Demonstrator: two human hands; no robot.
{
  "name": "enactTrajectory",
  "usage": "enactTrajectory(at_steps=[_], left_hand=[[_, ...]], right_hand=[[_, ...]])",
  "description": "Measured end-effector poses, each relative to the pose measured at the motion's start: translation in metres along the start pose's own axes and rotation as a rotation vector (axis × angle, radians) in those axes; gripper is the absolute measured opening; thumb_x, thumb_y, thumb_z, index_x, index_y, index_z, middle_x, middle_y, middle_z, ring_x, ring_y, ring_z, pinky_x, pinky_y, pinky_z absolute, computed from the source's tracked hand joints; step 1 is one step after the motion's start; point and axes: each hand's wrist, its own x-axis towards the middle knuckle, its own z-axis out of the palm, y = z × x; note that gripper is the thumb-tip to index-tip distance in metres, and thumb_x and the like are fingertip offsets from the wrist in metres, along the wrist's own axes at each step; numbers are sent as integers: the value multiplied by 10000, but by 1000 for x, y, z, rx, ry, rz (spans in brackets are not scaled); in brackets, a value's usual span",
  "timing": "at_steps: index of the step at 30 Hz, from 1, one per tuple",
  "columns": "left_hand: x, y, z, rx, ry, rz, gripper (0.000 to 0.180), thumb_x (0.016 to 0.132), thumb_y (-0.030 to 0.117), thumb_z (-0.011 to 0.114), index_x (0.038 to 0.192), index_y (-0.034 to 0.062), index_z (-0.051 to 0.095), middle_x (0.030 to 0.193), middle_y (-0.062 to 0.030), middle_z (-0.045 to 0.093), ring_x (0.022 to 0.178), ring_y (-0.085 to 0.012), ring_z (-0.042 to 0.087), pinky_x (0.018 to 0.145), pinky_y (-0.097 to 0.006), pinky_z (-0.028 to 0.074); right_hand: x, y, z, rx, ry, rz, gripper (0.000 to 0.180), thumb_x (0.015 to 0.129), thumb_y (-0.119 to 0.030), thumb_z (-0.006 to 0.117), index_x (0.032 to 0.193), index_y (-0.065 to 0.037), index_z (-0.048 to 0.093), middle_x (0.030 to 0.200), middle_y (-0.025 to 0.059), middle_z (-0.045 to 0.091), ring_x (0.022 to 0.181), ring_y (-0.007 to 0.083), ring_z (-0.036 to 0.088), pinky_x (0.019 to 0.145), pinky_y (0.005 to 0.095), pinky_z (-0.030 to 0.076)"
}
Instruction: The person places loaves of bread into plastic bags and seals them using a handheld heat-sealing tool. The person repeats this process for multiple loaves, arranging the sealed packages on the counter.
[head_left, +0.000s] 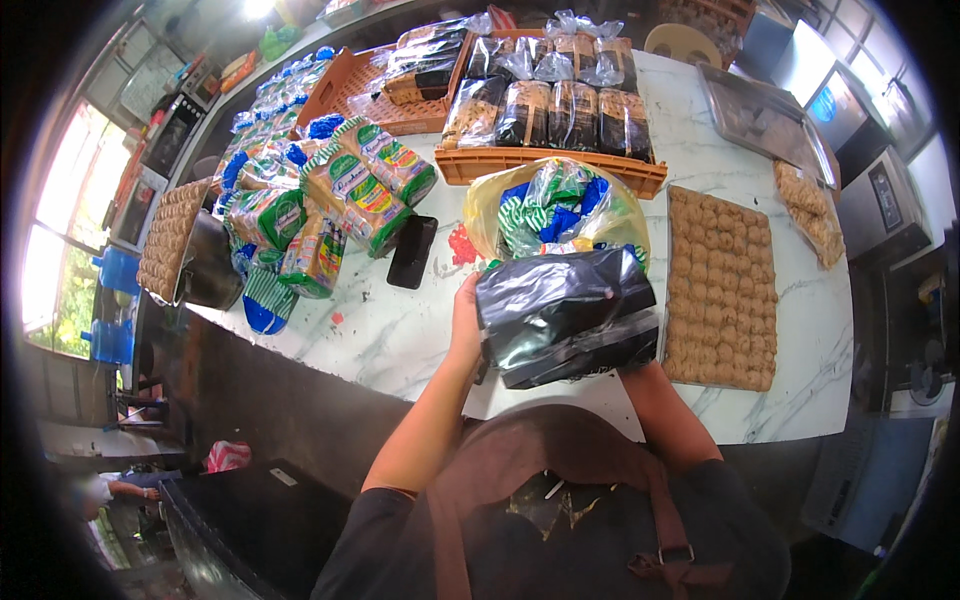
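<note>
Between my two hands I hold up a glossy black plastic package point(565, 315) above the near edge of the table. My left hand point(466, 318) is closed on its left side, thumb along the edge. My right hand point(642, 374) supports the lower right side; its fingers are hidden behind the package. Just beyond is a yellowish plastic bag point(483, 205), gaping, with blue, green-striped and clear wrappers inside. A dark phone point(411, 252) lies left of my left hand, beside several loaves of bread point(355, 190) in green-and-clear bags.
An orange crate point(555, 165) of loaves in black-and-clear bags stands at the back, with another orange crate point(330, 100) to its left. On the right lies a tray of round brown buns point(720, 290), near a metal tray point(765, 120) and a bag of buns point(808, 210). More buns point(172, 240) sit far left.
</note>
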Motion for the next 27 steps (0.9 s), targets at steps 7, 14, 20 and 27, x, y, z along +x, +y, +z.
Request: enactTrajectory(at_steps=[7, 14, 20, 27], left_hand=[[-10, -59, -31, 687, -218, 519, 265, 948, 72, 485, 1191, -4, 559, 1019, -78, 652, 913, -128, 618, 826, -308, 525], [-58, -36, -23, 14, -16, -261, 300, 1007, 296, 494, 1081, 26, 602, 972, -57, 668, 813, -160, 657, 732, -312, 545], [-116, 9, -13, -110, -64, -599, 214, 1014, 213, 455, 1105, 72, 589, 1029, -57, 684, 892, -186, 682, 813, -336, 554], [-114, -4, -22, -502, -28, -471, 206, 988, 148, 469, 1090, 12, 586, 1061, -63, 682, 962, -165, 658, 876, -373, 532]], right_hand=[[-14, 35, -40, 61, -28, 96, 332, 949, -187, 526, 1236, -21, 524, 1181, 102, 597, 1033, 190, 604, 894, 360, 525], [-49, 44, -85, 88, -9, 659, 527, 943, -267, 579, 1396, -59, 408, 1377, 102, 477, 1254, 242, 475, 1049, 393, 407], [-117, 9, -60, -117, 82, 531, 537, 938, -268, 588, 1399, -61, 406, 1381, 101, 473, 1258, 241, 469, 1056, 395, 396], [-117, 22, -53, -252, 90, 494, 550, 931, -269, 600, 1402, -62, 403, 1385, 100, 469, 1264, 239, 461, 1065, 397, 382]])
